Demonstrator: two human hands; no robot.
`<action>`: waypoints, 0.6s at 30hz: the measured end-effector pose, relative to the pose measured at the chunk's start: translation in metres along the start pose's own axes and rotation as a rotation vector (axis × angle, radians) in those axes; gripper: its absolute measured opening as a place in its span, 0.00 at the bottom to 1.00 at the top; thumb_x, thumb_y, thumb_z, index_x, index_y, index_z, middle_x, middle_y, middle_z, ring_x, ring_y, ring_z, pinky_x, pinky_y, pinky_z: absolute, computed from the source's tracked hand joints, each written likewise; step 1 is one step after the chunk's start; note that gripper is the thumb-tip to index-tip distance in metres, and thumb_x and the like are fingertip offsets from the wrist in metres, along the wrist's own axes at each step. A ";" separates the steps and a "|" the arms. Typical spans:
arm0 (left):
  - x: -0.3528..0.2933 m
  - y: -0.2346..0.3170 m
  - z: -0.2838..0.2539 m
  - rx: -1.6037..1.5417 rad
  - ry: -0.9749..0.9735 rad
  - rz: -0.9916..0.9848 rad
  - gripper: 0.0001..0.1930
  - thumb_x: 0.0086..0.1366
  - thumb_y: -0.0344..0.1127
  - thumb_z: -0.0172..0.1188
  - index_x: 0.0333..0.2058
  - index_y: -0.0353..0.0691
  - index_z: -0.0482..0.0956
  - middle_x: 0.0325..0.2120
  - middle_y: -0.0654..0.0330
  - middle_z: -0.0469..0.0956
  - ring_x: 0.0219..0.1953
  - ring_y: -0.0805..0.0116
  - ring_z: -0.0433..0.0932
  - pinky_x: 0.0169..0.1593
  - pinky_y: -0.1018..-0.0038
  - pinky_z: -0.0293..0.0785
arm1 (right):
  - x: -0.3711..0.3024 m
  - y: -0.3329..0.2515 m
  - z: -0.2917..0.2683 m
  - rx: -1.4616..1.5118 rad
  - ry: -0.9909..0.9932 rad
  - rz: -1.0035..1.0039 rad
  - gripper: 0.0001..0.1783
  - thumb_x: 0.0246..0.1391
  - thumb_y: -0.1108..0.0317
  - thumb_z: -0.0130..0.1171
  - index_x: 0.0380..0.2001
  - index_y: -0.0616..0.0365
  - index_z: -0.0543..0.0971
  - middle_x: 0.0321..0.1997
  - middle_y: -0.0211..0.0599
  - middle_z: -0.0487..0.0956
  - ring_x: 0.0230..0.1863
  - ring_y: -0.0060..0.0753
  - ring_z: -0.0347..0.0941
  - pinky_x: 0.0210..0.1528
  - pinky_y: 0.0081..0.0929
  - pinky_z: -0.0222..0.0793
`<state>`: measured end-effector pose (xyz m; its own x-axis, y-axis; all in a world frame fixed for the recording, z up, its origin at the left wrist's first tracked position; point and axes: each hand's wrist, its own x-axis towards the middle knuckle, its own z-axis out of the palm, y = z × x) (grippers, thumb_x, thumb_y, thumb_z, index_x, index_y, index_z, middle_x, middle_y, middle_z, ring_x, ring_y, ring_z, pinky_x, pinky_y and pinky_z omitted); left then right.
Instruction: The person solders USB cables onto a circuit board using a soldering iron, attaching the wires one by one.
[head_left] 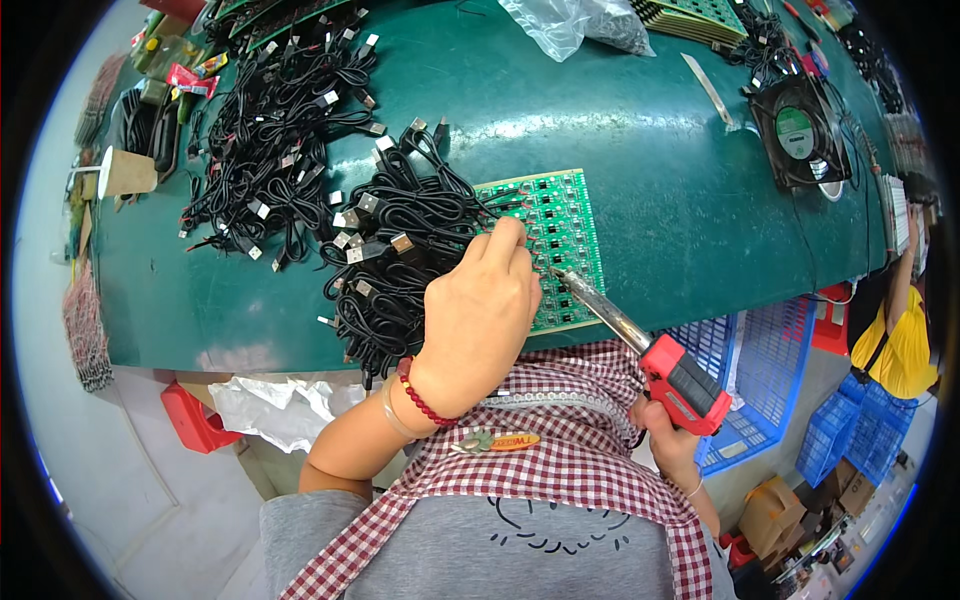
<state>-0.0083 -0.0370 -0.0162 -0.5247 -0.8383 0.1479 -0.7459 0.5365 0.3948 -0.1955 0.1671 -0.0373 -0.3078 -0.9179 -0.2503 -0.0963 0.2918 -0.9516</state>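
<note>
A green circuit board panel [565, 210] with rows of small dark components lies near the table's front edge. My left hand [480, 305] rests over its left part, fingers curled down and pressed together; what they pinch is hidden behind the hand. Beside that hand, black USB cables [420, 205] are bundled in coils, some of their wire ends reaching the board. In my right hand [668, 440] is a red and black soldering iron [685, 385], its metal shaft slanting up to the left. The iron's tip is at the board, close to the left fingertips.
A larger heap of black cables [270, 140] covers the table's left. A fan [797, 130] stands at the right, near a metal blade [705, 88]. Clear plastic bags [570, 25] lie at the back. Blue crates [775, 370] stand below the right edge; a co-worker's yellow sleeve [895, 345] shows beyond.
</note>
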 end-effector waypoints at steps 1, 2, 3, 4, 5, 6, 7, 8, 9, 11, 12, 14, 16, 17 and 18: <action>0.000 0.000 0.000 0.000 0.001 0.000 0.05 0.50 0.27 0.61 0.24 0.36 0.73 0.35 0.64 0.71 0.32 0.68 0.76 0.27 0.73 0.73 | 0.000 0.001 0.001 0.000 0.010 -0.013 0.16 0.60 0.61 0.55 0.28 0.65 0.71 0.20 0.35 0.70 0.22 0.27 0.66 0.27 0.26 0.63; 0.001 0.000 0.000 0.015 -0.012 0.001 0.05 0.50 0.27 0.61 0.25 0.36 0.73 0.35 0.64 0.71 0.32 0.68 0.76 0.27 0.73 0.73 | 0.000 0.002 0.001 -0.001 0.010 -0.014 0.16 0.60 0.61 0.55 0.28 0.65 0.71 0.20 0.35 0.70 0.22 0.27 0.66 0.27 0.26 0.63; 0.000 0.000 0.000 0.028 -0.025 0.002 0.05 0.51 0.27 0.61 0.26 0.36 0.73 0.35 0.64 0.71 0.32 0.68 0.76 0.27 0.73 0.73 | 0.000 0.002 0.001 -0.015 0.001 -0.022 0.15 0.60 0.62 0.55 0.28 0.65 0.71 0.20 0.35 0.70 0.22 0.26 0.66 0.26 0.26 0.63; 0.000 -0.001 0.000 0.026 -0.023 0.001 0.05 0.51 0.27 0.61 0.26 0.36 0.73 0.35 0.64 0.71 0.32 0.68 0.76 0.27 0.73 0.73 | 0.000 0.002 0.001 -0.029 -0.007 -0.029 0.15 0.59 0.63 0.55 0.27 0.65 0.71 0.20 0.35 0.70 0.22 0.26 0.66 0.26 0.25 0.63; -0.001 -0.001 0.000 0.030 -0.032 0.011 0.06 0.51 0.28 0.61 0.27 0.36 0.73 0.35 0.64 0.71 0.33 0.68 0.76 0.27 0.73 0.73 | -0.001 0.002 -0.001 -0.032 -0.007 -0.031 0.15 0.59 0.63 0.55 0.27 0.65 0.71 0.20 0.35 0.70 0.22 0.26 0.66 0.26 0.25 0.63; -0.001 -0.001 0.001 0.042 -0.045 0.015 0.07 0.51 0.28 0.61 0.28 0.35 0.73 0.35 0.63 0.71 0.33 0.68 0.75 0.28 0.72 0.73 | -0.001 0.004 -0.003 -0.015 -0.025 0.026 0.11 0.55 0.66 0.60 0.32 0.63 0.74 0.27 0.34 0.73 0.28 0.25 0.68 0.31 0.25 0.65; -0.001 -0.001 0.001 0.046 -0.048 0.010 0.07 0.51 0.28 0.61 0.28 0.35 0.73 0.35 0.63 0.71 0.33 0.68 0.75 0.28 0.72 0.73 | -0.001 0.005 -0.005 0.001 -0.043 0.083 0.12 0.51 0.69 0.64 0.36 0.62 0.77 0.34 0.32 0.75 0.34 0.24 0.71 0.37 0.25 0.67; 0.000 -0.001 0.000 0.050 -0.056 0.007 0.07 0.51 0.28 0.61 0.29 0.35 0.73 0.35 0.63 0.71 0.33 0.67 0.75 0.28 0.72 0.73 | -0.002 0.008 -0.007 0.004 -0.049 0.085 0.12 0.51 0.69 0.64 0.36 0.62 0.77 0.34 0.32 0.75 0.34 0.24 0.71 0.37 0.25 0.67; 0.000 -0.001 0.000 0.049 -0.061 0.010 0.08 0.51 0.28 0.61 0.30 0.35 0.73 0.35 0.63 0.71 0.34 0.67 0.75 0.28 0.72 0.74 | -0.004 0.011 -0.007 -0.014 -0.043 0.062 0.11 0.51 0.69 0.64 0.36 0.62 0.77 0.34 0.32 0.75 0.34 0.24 0.70 0.36 0.24 0.67; -0.001 -0.001 -0.001 0.044 -0.061 0.012 0.08 0.51 0.29 0.61 0.30 0.35 0.74 0.35 0.63 0.71 0.34 0.67 0.75 0.28 0.72 0.74 | -0.008 0.011 -0.007 -0.033 -0.036 0.038 0.10 0.52 0.70 0.63 0.36 0.62 0.77 0.33 0.32 0.75 0.33 0.23 0.70 0.36 0.24 0.67; -0.001 -0.002 -0.001 0.041 -0.061 0.012 0.09 0.50 0.29 0.61 0.31 0.35 0.74 0.35 0.63 0.71 0.34 0.67 0.75 0.28 0.72 0.74 | -0.009 0.009 -0.008 0.040 -0.034 0.048 0.09 0.52 0.71 0.63 0.35 0.63 0.77 0.32 0.31 0.76 0.32 0.23 0.70 0.35 0.24 0.67; -0.002 -0.002 -0.001 0.046 -0.062 0.010 0.09 0.50 0.29 0.61 0.31 0.35 0.74 0.34 0.62 0.71 0.34 0.67 0.75 0.28 0.72 0.74 | -0.009 0.005 -0.007 0.113 -0.032 0.058 0.09 0.52 0.71 0.62 0.35 0.63 0.77 0.32 0.31 0.76 0.32 0.22 0.70 0.35 0.24 0.67; -0.001 -0.001 0.000 0.051 -0.063 0.011 0.09 0.50 0.29 0.61 0.31 0.35 0.74 0.34 0.62 0.71 0.34 0.67 0.75 0.28 0.72 0.74 | -0.007 0.002 -0.005 0.231 0.000 0.102 0.09 0.52 0.73 0.62 0.36 0.64 0.77 0.31 0.30 0.76 0.31 0.22 0.70 0.35 0.24 0.68; -0.001 -0.001 0.000 0.053 -0.063 0.010 0.09 0.50 0.29 0.61 0.31 0.35 0.73 0.34 0.62 0.71 0.34 0.67 0.75 0.28 0.72 0.74 | -0.007 0.002 -0.004 0.231 0.002 0.101 0.09 0.52 0.73 0.62 0.36 0.64 0.77 0.31 0.30 0.76 0.31 0.22 0.70 0.35 0.24 0.68; -0.001 -0.001 0.001 0.055 -0.064 0.007 0.09 0.50 0.29 0.61 0.30 0.35 0.73 0.34 0.62 0.71 0.34 0.67 0.75 0.28 0.71 0.74 | -0.007 0.003 -0.003 0.182 0.019 0.079 0.09 0.52 0.73 0.62 0.37 0.64 0.77 0.31 0.31 0.76 0.31 0.22 0.70 0.35 0.23 0.68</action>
<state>-0.0073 -0.0365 -0.0174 -0.5538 -0.8276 0.0918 -0.7627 0.5484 0.3428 -0.1961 0.1752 -0.0378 -0.3253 -0.8884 -0.3239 0.1010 0.3079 -0.9460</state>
